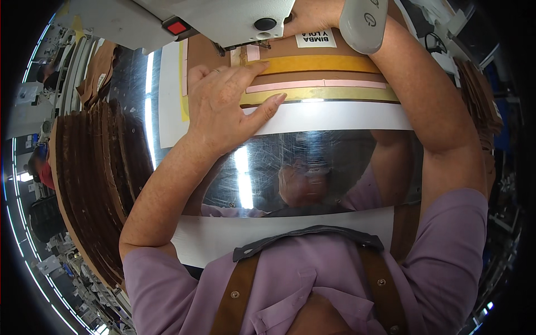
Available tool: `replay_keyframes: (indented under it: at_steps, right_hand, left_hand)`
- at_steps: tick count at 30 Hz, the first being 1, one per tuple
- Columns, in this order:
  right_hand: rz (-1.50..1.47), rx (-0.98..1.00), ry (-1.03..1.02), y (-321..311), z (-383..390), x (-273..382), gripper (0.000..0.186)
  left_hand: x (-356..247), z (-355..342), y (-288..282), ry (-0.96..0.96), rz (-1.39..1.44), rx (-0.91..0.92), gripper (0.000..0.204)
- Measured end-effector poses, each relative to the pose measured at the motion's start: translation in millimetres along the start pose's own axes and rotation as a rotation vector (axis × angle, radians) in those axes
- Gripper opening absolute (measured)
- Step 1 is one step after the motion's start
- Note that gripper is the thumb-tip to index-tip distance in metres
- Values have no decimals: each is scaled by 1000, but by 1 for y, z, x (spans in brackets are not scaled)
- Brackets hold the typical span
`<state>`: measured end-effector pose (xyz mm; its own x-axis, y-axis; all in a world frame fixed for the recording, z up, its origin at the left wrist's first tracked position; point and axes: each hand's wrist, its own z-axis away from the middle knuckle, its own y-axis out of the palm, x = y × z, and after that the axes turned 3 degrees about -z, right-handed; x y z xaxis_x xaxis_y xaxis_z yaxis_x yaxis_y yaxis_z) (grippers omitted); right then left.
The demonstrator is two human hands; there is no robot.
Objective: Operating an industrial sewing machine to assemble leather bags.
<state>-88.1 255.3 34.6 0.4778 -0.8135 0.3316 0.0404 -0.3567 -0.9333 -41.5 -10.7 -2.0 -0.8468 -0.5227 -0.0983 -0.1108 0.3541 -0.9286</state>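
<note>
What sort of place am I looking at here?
Probably a sewing workshop or factory floor, perhaps for leather-like goods: what looks like a white sewing machine stands over a brown panel with a yellow strip, and brown pieces are stacked at the left.

Along the left rim of the frame, white strip lights (pixel 15 173) run in long, bent lines through a large workroom. At the lower left, the distant furniture and equipment (pixel 72 268) look small and blurred. In the centre, a scratched, polished metal work surface (pixel 340 162) mirrors one bright light bar (pixel 244 178).
</note>
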Motion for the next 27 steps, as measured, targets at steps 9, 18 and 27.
replay_keyframes:
  at_steps: [9,18,27]
  right_hand:
    - [-130,100,124,-3,-2,7,70]
    - [-64,141,74,-23,11,10,71]
    - [29,6,-16,-11,6,-7,68]
  left_hand:
    - [-44,-28,5,-118,-44,218,88]
    - [-45,-30,12,-121,-35,222,87]
    - [-49,-30,12,-131,-39,213,88]
